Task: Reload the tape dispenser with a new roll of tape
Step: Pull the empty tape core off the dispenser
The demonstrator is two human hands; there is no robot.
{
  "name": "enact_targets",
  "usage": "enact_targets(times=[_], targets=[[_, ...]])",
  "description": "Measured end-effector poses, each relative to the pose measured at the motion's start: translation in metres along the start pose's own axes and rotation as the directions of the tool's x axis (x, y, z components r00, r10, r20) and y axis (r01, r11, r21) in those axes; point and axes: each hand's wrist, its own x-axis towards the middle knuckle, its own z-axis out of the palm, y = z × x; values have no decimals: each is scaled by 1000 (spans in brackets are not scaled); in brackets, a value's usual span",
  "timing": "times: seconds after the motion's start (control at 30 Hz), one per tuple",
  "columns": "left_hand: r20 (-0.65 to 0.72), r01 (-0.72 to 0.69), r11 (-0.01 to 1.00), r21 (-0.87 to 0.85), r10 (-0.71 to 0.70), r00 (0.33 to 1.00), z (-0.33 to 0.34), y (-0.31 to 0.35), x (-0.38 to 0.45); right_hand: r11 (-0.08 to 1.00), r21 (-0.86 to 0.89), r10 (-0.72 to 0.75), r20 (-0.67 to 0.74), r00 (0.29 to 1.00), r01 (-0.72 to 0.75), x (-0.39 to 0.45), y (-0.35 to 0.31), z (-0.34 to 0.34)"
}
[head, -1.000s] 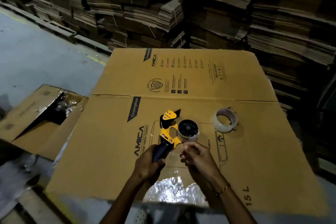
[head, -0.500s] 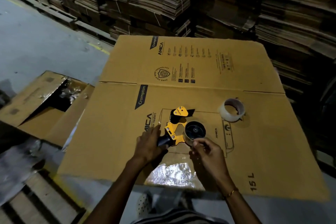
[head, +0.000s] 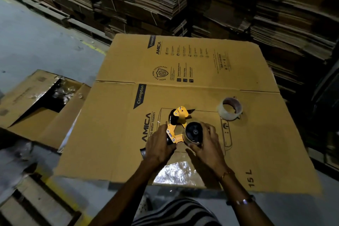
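Note:
A yellow and black tape dispenser [head: 176,126] lies on a flattened cardboard box [head: 113,134] in front of me. My left hand [head: 159,144] grips its dark handle. My right hand [head: 207,142] curls around the black hub wheel [head: 194,132], thumb below and fingers on its far right side, where a thin spent tape core seems to sit. A roll of clear tape [head: 230,108] stands by itself on the cardboard, up and to the right of the dispenser.
An open carton [head: 39,101] with crinkled plastic inside sits to the left on the grey floor [head: 36,46]. Tall stacks of flattened cardboard [head: 201,2] fill the background. A shiny foil patch [head: 176,172] lies at the cardboard's near edge, a wooden pallet [head: 27,205] at lower left.
My right hand has moved up from beside the dispenser and closed its fingers around the hub wheel. My left hand keeps the handle. The camera shifted, so the scene sits higher.

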Motion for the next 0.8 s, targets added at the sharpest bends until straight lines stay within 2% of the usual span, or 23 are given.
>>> enact_targets(times=[0.3,0.6,0.7,0.8], targets=[[-93,-192,920,342,236,967,9,-4,-24,994,110,15,25,1000,-18,-21,17,10],[-104,-297,855,425,372,922,6,-6,-33,991,130,12,-9,1000,-11,-28,7,12],[-96,-311,838,449,391,916,3,-7,-35,994,112,7,-58,998,-1,-33,2,13],[-91,-285,902,324,330,940,-4,-7,-35,989,147,-18,-82,997,30,-37,3,11]])
